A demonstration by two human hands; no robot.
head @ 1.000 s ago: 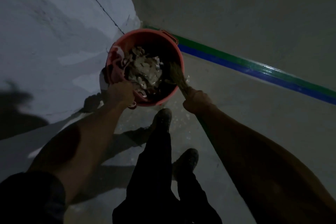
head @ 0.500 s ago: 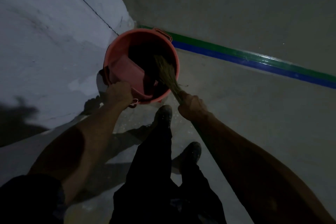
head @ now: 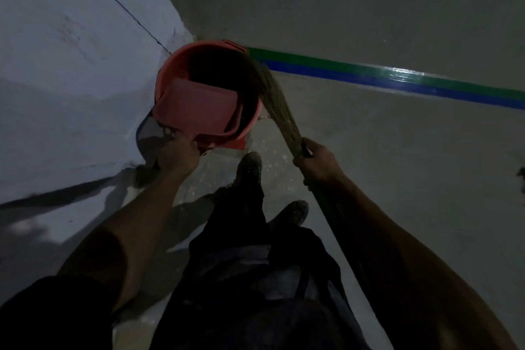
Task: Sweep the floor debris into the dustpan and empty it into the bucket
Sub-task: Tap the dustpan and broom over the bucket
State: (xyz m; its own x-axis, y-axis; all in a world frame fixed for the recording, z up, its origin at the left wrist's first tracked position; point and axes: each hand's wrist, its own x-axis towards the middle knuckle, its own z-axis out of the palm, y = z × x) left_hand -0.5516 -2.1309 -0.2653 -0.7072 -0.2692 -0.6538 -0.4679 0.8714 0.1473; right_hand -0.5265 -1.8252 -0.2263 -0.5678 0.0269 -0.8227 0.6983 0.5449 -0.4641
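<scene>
Where walls point(head: 71, 71) meet, grey floor point(head: 397, 165), green-blue stripe point(head: 397, 79).

Salmon-red round plastic bucket point(head: 167, 85), matching pinkish-red plastic dustpan point(head: 196, 106), tan straw broom point(head: 277, 102), green-over-blue painted wall stripe point(head: 397, 79), grey speckled concrete floor point(head: 397, 179), dark trousers point(head: 250, 278).

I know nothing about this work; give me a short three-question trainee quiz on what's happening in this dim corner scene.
1. True or false: the pink plastic dustpan is tipped inside the round orange plastic bucket.
2. Which hand grips the straw-bristled broom: A left, B right?
3. Fill in: behind the bucket runs a green and ___ floor stripe.

Key: 1 true; 2 B, the right hand, while the left hand holds the dustpan's end; 3 blue.
</scene>
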